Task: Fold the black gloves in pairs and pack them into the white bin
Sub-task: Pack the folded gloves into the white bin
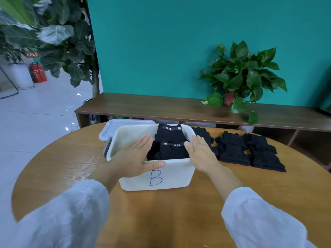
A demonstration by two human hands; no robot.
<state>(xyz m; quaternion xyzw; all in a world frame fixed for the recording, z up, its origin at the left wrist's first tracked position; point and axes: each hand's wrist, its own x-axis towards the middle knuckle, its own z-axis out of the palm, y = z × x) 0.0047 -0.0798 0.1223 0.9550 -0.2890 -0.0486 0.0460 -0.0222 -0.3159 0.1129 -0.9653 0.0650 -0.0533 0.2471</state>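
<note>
Both hands flat over the white bin, folded black gloves inside and more beside it.

Nearest, white sleeves (71, 217) reaching in over the round wooden bench (206, 212). Left hand (133, 158) spread flat with straight fingers (143, 141) over the left half of the white bin (175, 176), thumb lying along the near rim above a blue "B"; holding nothing. Right hand (201, 154) likewise flat and relaxed along the bin's right rim, gripping nothing. Between the two sets of fingers, folded black gloves (172, 149) packed in the bin, labels reading "5.11". Just right of the right fingers, more loose gloves (250, 151) piled on the bench. Beyond the left fingers, touching the bin's far-left corner, a grey lid (114, 127). Farther back, a low wooden shelf (143, 106) carrying a potted plant (241, 77) against a teal wall (161, 42).
</note>
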